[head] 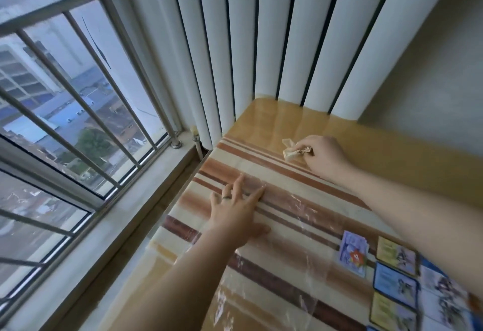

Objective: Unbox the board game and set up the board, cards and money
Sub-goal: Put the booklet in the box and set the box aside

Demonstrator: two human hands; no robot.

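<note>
My left hand lies flat, fingers spread, on the striped table at centre frame, my right hand clutching a crumpled wrapper above it; cards and game board sit lower right.

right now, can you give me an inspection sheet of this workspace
surface: table with a striped cloth under a wrinkled clear plastic cover
job's things: purple card pile; yellow and blue cards laid in a column, lower right
clutter: crumpled beige wad
hands: left hand flat on the cover, fingers straight; right hand grips the wad
cables: nothing seen
surroundings: barred window on the left, white vertical slats behind the table
</note>
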